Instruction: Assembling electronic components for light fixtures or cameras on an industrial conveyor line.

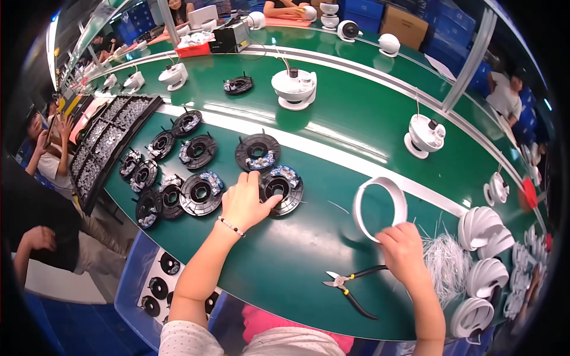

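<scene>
the left hand (244, 202), thumb spread from the other fingers, should steady lightly the black disc (292, 203) at their tips, not pressing its circuit board (286, 174), while the right hand (404, 252) gently pinches the white ring (401, 202) extending beyond its fingertips.

Your bench (255, 291) is brightly lit, with white glare streaking the belt (362, 107); straight edges bow toward the dark rim.

Looks down from head height, close above the near green table (285, 267), and ahead (wide, fisheye-bent toward the rim) across the far green belt (356, 115).
</scene>
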`<state>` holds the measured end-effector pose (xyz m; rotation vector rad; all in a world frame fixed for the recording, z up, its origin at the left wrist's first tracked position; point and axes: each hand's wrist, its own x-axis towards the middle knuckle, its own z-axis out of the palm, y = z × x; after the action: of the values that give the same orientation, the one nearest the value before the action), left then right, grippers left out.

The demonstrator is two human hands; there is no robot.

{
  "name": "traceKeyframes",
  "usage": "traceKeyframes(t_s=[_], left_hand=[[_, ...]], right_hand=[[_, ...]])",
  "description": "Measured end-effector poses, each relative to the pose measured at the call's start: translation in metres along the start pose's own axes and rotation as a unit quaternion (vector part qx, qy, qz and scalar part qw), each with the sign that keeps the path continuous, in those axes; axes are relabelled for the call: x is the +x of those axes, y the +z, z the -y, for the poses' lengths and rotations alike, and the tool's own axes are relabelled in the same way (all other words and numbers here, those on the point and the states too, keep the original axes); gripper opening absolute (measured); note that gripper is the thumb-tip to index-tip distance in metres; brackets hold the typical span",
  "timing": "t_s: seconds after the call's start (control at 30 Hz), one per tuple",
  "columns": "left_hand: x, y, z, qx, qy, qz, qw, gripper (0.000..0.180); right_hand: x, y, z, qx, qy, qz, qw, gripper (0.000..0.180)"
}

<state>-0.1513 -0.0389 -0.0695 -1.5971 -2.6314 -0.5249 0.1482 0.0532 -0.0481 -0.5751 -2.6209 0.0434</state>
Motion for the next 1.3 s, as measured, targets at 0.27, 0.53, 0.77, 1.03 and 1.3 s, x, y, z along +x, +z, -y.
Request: traceKeyframes(t_s=[0.27, 0.53, 0.77, 1.03, 1.3], left_hand=[[0.012, 0.006, 0.009, -0.143, -0.003, 0.047, 0.989, 0.047], [0.013, 0.025, 0.007, -0.321, -0.005, -0.029, 0.947, 0.033], [0.012, 0.035, 0.001, -0.531, -0.015, -0.047, 0.846, 0.024], [-0.003, 0.045, -0.029, -0.663, -0.017, -0.026, 0.748, 0.026], [-0.001, 0.023, -0.010, -0.891, -0.037, 0.259, 0.370, 0.054]], right_hand=[[0.034, 0.018, -0.005, 0.027, 0.040, 0.076, 0.996, 0.068], [0.060, 0.047, -0.017, 0.094, 0.200, 0.183, 0.958, 0.111], [0.069, 0.041, -0.008, 0.174, 0.198, 0.105, 0.959, 0.112], [0.092, 0.075, 0.053, 0.428, 0.245, -0.027, 0.870, 0.109], [0.106, 0.072, 0.073, 0.374, 0.194, -0.045, 0.906, 0.112]])
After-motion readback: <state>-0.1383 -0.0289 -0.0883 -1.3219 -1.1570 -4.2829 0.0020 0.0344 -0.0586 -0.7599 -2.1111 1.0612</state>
